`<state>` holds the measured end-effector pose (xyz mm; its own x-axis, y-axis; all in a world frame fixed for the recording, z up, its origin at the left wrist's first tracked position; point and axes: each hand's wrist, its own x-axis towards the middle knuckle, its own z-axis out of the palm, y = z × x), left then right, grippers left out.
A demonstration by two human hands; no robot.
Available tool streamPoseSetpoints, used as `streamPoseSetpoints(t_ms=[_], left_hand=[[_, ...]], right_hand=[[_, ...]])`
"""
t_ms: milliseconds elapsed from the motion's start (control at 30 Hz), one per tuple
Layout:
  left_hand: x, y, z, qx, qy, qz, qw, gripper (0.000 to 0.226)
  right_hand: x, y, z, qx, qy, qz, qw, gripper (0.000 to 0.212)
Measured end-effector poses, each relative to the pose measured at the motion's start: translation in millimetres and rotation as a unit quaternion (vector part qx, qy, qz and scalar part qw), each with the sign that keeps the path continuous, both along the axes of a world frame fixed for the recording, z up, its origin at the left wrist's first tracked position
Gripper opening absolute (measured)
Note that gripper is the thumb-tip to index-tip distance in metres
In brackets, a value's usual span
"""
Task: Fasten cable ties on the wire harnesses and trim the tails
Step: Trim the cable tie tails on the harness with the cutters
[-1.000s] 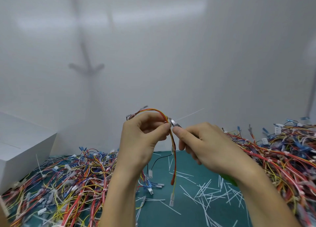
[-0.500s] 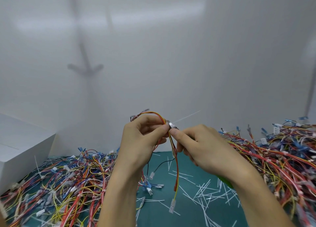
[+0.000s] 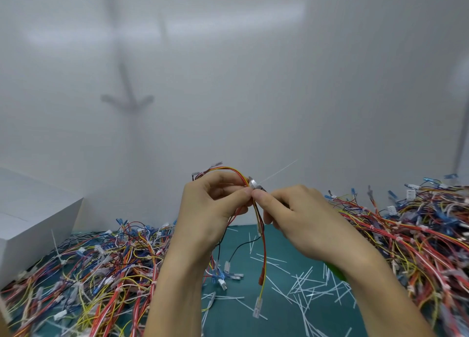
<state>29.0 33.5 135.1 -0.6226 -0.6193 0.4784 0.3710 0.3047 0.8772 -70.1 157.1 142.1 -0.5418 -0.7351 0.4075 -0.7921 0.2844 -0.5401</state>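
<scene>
Teal mat bench top [image 3: 279, 319]: tangled multicolour wire-harness pile [image 3: 101, 273] left of left hand [image 3: 203, 217], a second tangled harness pile [image 3: 418, 235] right of right hand [image 3: 304, 222], white trimmed plastic tie tails [image 3: 302, 283] below it.

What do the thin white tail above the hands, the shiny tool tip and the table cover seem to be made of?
The tail looks like thin translucent white plastic, probably nylon: it sticks out straight. The tool tip looks like bare polished metal: silver glints. The table cover looks like a matte teal mat, maybe rubber or vinyl: flat colour, no shine.
</scene>
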Motion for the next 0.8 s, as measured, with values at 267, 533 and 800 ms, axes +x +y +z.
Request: streamPoseSetpoints(t_ms=[267,533,800], left_hand=[[-2.2,1.6,0.3,0.000,0.004,0.000,1.000,0.010],[-5.3,5.3,0.5,0.003,0.014,0.003,1.000,0.008],[-4.4,3.6,0.2,-0.007,0.009,0.004,1.000,0.009]], right_hand=[[-0.4,1.9,0.9,-0.002,-0.011,0.000,1.000,0.077],[-6.2,4.6,-0.1,-0.015,-0.030,0.017,0.999,0.069],[-9.0,7.4,-1.0,-0.010,-0.034,0.013,0.999,0.062]])
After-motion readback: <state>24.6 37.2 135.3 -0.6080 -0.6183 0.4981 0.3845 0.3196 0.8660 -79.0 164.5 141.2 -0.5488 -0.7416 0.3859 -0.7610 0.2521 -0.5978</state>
